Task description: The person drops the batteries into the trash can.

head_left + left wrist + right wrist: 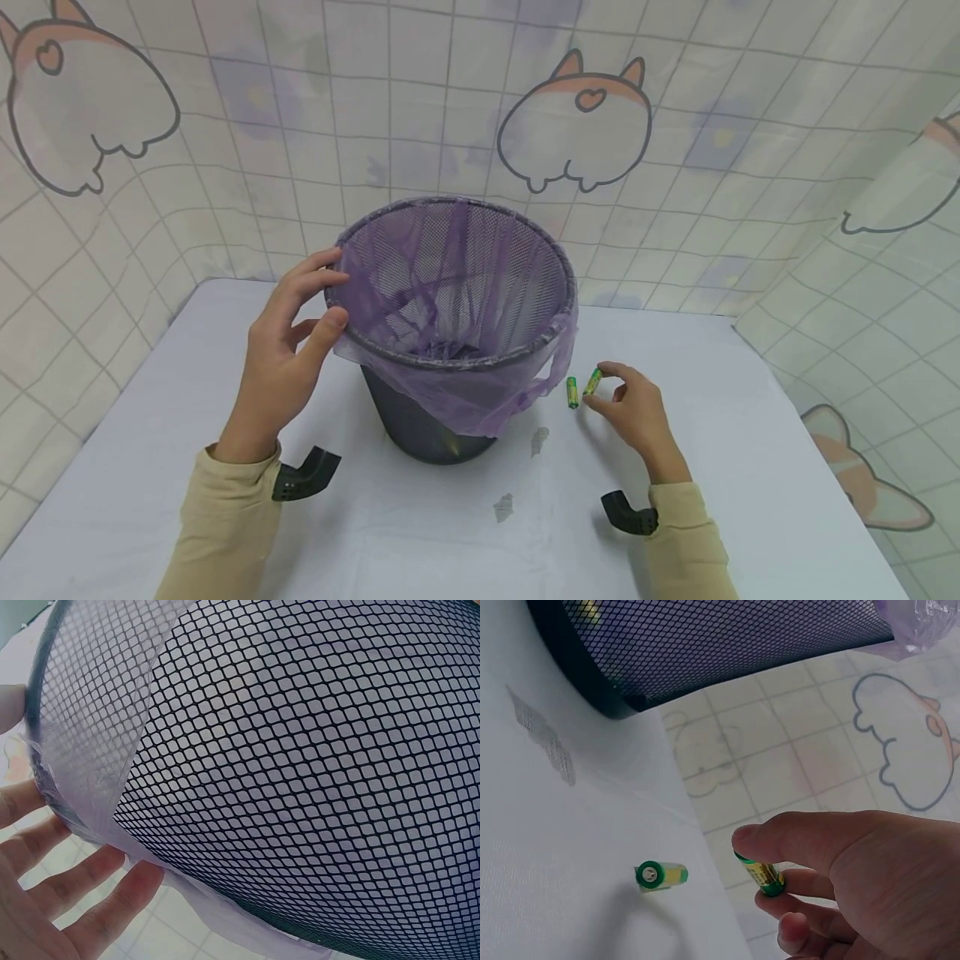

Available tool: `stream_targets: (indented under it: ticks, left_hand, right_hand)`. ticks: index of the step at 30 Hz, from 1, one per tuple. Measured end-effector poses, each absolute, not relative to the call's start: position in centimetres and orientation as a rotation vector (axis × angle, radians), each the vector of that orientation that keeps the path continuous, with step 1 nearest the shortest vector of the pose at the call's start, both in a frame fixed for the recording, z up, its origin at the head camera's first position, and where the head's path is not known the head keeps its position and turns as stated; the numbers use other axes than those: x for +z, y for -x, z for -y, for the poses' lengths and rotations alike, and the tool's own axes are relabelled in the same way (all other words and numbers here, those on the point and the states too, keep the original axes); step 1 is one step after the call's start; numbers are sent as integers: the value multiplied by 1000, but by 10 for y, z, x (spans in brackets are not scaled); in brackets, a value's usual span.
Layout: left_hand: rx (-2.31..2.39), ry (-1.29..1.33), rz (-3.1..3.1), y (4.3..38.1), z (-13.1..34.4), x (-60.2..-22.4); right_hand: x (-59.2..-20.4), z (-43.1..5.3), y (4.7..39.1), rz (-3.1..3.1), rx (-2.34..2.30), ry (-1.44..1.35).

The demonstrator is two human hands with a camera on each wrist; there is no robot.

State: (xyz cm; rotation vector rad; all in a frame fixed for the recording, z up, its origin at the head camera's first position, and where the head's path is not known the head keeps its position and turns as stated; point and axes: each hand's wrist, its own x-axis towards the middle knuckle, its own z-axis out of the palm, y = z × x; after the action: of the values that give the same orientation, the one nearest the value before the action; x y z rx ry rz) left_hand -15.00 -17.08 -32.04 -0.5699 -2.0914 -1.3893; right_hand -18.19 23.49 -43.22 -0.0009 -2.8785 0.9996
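Note:
A black mesh waste bin (431, 446) stands upright, lined with a purple plastic bag (465, 400) folded over its rim. My left hand (288, 342) touches the rim on the left side, fingers fairly straight and spread; the left wrist view shows its fingers (112, 900) against the bag's edge. To the right of the bin, my right hand (633, 408) pinches a green and yellow battery (593, 382) between thumb and fingers, just above the table. A second battery (572, 392) lies on the table beside it, also visible as a battery (660, 875) in the right wrist view.
The white table (405, 550) carries two grey patches (504, 507) in front of the bin. Behind it hangs a tile-patterned curtain (420, 100) with cartoon animals. Through the mesh low on the bin, a small yellowish spot (590, 610) shows; what it is cannot be told.

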Motion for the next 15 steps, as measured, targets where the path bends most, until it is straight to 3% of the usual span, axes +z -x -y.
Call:
stream_targets:
  ticks: [15]
  left_hand:
    - [-1387,569,2093,150,171,-321]
  right_hand:
    - [-427,-232,177,2829,959,-68]
